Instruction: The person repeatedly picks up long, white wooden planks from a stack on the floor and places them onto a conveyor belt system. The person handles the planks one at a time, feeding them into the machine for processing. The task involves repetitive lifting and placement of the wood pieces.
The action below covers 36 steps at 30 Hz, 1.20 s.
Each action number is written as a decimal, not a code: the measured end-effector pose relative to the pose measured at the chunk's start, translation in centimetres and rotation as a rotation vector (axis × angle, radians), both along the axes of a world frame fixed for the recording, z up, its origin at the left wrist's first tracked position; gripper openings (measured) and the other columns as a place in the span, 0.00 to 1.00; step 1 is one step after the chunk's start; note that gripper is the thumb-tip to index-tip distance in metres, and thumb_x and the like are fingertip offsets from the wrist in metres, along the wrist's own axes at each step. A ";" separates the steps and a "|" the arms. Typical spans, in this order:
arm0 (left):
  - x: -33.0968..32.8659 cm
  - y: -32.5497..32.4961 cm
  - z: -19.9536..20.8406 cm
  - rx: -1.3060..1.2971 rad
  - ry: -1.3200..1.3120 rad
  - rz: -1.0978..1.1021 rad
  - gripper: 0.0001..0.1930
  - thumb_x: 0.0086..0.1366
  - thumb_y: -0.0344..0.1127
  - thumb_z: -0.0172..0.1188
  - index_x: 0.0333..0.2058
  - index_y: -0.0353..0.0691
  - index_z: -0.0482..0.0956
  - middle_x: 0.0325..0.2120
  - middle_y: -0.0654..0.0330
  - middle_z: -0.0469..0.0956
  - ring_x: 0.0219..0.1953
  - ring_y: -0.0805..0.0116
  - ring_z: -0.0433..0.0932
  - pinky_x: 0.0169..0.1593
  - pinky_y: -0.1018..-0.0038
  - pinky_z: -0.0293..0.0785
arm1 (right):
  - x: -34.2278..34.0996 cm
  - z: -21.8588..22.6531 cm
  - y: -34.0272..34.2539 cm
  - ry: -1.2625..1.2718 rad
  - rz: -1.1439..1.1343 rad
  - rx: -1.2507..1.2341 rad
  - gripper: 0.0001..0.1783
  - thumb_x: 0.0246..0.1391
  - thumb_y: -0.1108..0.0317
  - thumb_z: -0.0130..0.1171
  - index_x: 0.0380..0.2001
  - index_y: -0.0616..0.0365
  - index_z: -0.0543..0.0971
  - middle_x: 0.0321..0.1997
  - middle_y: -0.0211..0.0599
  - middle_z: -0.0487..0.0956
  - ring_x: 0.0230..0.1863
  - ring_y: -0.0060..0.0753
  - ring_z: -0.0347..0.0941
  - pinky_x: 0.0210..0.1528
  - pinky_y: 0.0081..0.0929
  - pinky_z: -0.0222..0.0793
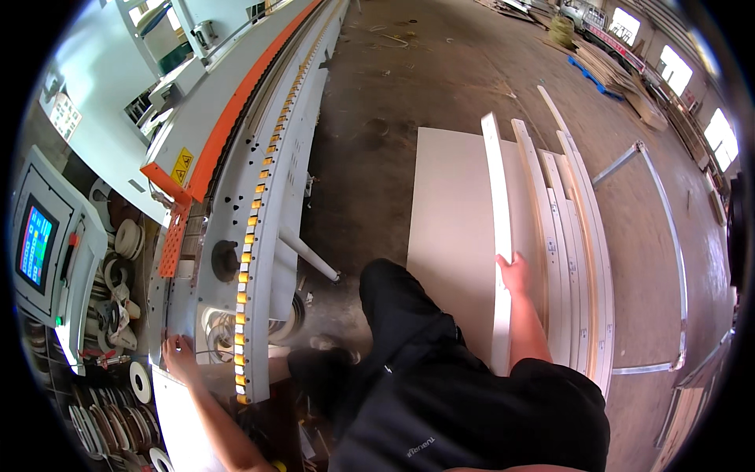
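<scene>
My right hand point(515, 274) is wrapped round the edge of a long, narrow white board point(496, 197), about midway along it. The board stretches away from me over a wide, pale panel point(448, 189) lying low on my right. My left hand point(179, 359) rests at the near end of a long edge-banding machine point(177, 303), fingertips on its metal surface and slightly apart. A small dark spot shows between those fingers; I cannot make out what it is. Several more white strips point(554, 244) lie side by side just right of the held board.
Yellow-and-white rollers point(246, 258) line the machine's side, under an orange guard point(212, 149). A lit control screen point(37, 242) stands at left, above rolls of edge banding point(110, 417). A metal frame point(678, 259) is at right. A slanted leg point(311, 256) juts from the machine.
</scene>
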<state>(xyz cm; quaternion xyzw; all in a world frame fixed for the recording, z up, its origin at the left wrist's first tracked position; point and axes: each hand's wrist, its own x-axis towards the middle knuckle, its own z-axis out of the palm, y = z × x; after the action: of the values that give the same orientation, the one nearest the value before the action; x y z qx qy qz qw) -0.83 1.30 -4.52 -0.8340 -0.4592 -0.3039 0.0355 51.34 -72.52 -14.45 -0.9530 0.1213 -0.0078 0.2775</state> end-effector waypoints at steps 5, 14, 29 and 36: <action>0.7 -0.6 0.3 -0.038 -0.020 0.011 0.08 0.74 0.38 0.63 0.43 0.43 0.86 0.40 0.58 0.83 0.46 0.51 0.83 0.50 0.55 0.78 | 4.1 12.1 2.0 -0.335 0.057 0.167 0.28 0.63 0.46 0.74 0.30 0.60 0.75 0.24 0.38 0.76 0.27 0.32 0.75 0.34 0.36 0.71; 1.1 -1.7 1.0 0.012 -0.012 0.022 0.09 0.75 0.40 0.60 0.43 0.43 0.85 0.41 0.56 0.83 0.51 0.47 0.81 0.54 0.54 0.76 | 0.0 26.7 7.9 -0.983 0.151 0.889 0.15 0.74 0.66 0.66 0.54 0.68 0.82 0.48 0.33 0.85 0.45 0.18 0.80 0.47 0.21 0.77; 7.4 -6.2 0.8 0.074 -0.051 -0.297 0.16 0.60 0.32 0.73 0.48 0.43 0.87 0.46 0.55 0.86 0.51 0.48 0.82 0.58 0.55 0.79 | -5.2 12.8 9.7 -0.367 0.051 1.585 0.23 0.73 0.54 0.66 0.62 0.57 0.80 0.61 0.37 0.84 0.60 0.33 0.80 0.54 0.34 0.80; 20.6 -28.8 13.2 0.185 -0.051 -0.980 0.20 0.60 0.32 0.75 0.52 0.46 0.86 0.64 0.57 0.82 0.68 0.51 0.78 0.72 0.51 0.71 | -9.4 12.8 15.4 0.015 0.288 1.907 0.21 0.77 0.56 0.61 0.62 0.58 0.78 0.61 0.42 0.85 0.59 0.39 0.83 0.54 0.36 0.84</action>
<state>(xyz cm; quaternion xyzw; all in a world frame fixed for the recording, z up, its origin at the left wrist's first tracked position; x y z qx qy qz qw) 19.81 -27.52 8.73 -0.9374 0.0146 -0.3445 -0.0488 41.98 -57.08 -1.62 -0.3327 -0.0399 0.1342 0.9326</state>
